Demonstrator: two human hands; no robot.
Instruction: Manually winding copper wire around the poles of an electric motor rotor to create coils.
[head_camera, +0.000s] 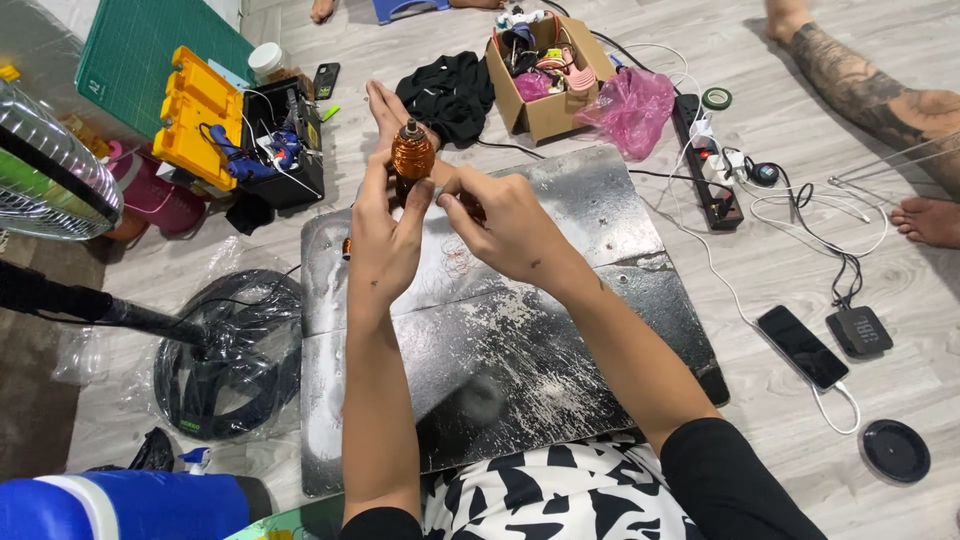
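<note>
A big grey metal sheet (560, 330) lies on the floor under both arms, scratched and dusty white. Left of the left hand lies a round black fan guard (235, 355) in clear plastic. Past the hands, farther away, sits a brown cardboard box (545, 110) full of bits, with a pink plastic bag (632, 108) beside it. Up and left of the left hand is a yellow and black tool case (235, 135). The left hand (385, 240) is closed around a small copper-wound motor rotor (412, 155) and holds it upright above the sheet. The right hand (505, 225) is just beside it, fingers pinched narrow, touching the rotor's side.
</note>
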